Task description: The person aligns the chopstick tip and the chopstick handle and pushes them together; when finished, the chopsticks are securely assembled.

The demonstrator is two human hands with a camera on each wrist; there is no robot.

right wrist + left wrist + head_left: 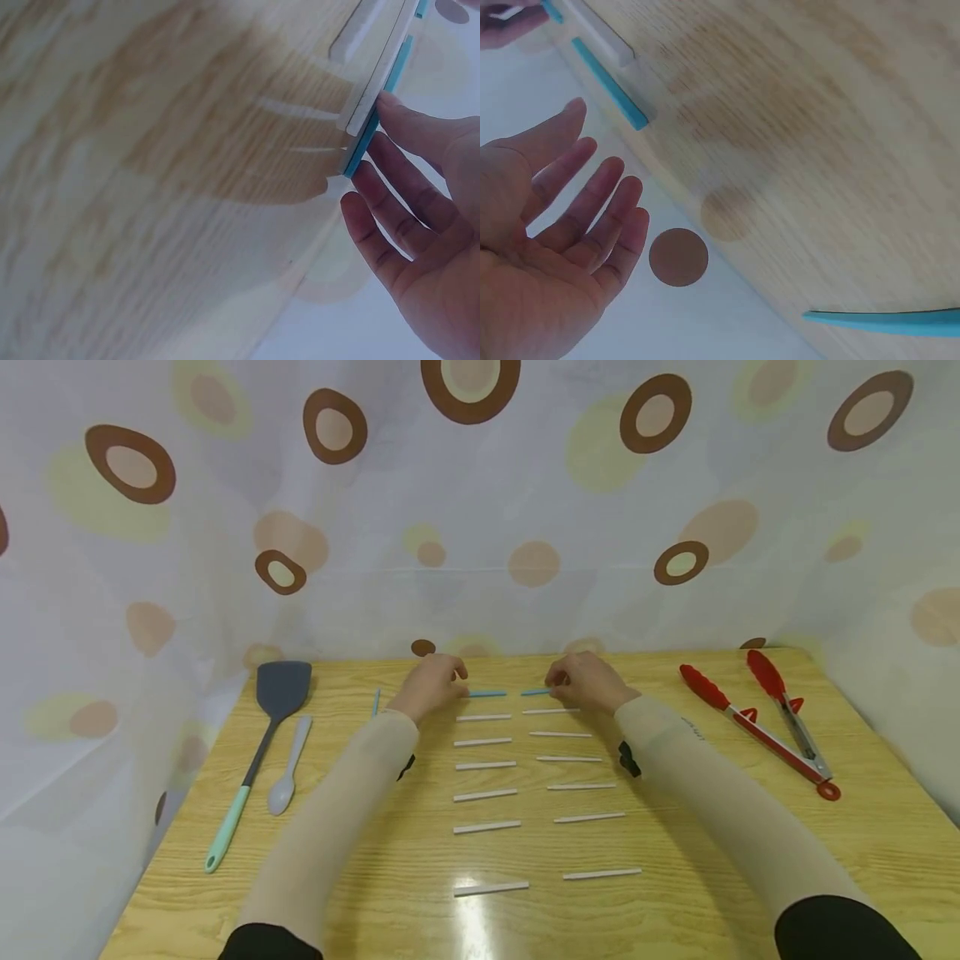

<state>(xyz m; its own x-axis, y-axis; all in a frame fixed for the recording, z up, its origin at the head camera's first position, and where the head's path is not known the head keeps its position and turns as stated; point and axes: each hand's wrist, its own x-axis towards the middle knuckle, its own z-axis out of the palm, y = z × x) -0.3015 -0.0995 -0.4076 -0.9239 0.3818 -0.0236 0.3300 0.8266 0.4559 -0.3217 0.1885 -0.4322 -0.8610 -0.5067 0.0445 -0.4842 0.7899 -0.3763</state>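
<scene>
At the far side of the wooden table, two blue sticks lie nearly end to end. My right hand (591, 681) pinches the right blue stick (536, 692) between thumb and fingers; the right wrist view shows this blue stick (361, 146) at the fingertips, beside a white stick. Close to the outer end of the left blue stick (487, 693) is my left hand (431, 685). In the left wrist view its fingers (604, 217) are spread loosely, apart from the blue stick (609, 82). Another blue stick (376, 702) lies left of the left wrist, partly covered by the arm.
Two columns of several white sticks, left (485, 767) and right (569, 759), run toward me. A dark spatula (283, 689) with a mint handle and a grey spoon (282, 793) lie left. Red-tipped tongs (780, 747) lie right. A patterned curtain (480, 602) hangs behind the table.
</scene>
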